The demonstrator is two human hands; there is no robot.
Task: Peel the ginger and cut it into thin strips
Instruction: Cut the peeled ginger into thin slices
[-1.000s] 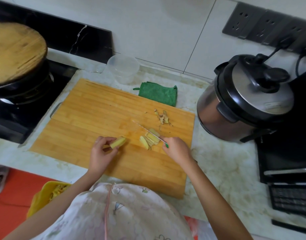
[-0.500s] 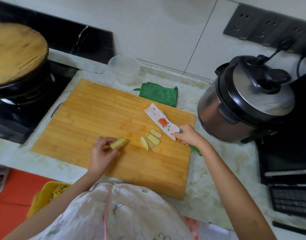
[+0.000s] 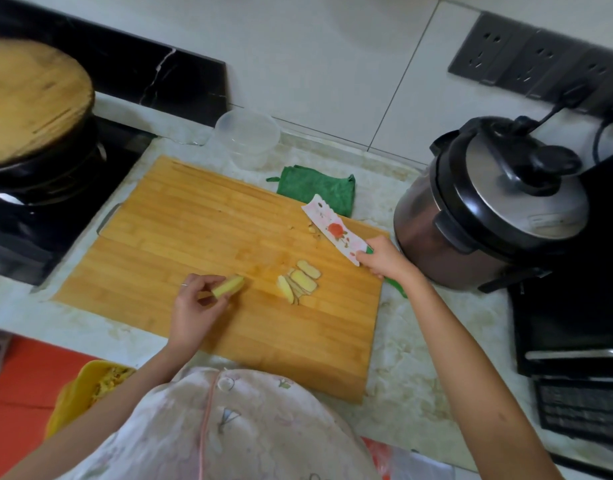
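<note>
The left hand (image 3: 194, 306) pinches the pale yellow peeled ginger chunk (image 3: 229, 286) over the rectangular bamboo cutting board (image 3: 194, 220). The right hand (image 3: 381, 259) grips the flower-printed white knife (image 3: 336, 233), its blade laid flat near the board's far right edge. Loose, fanned ginger slices (image 3: 300, 282) could slide under the blade and give uneven strips. 1 second ago the knife stood edge-down beside them.

Left hand (image 3: 194, 304), right hand (image 3: 384, 259): tight grips.
</note>
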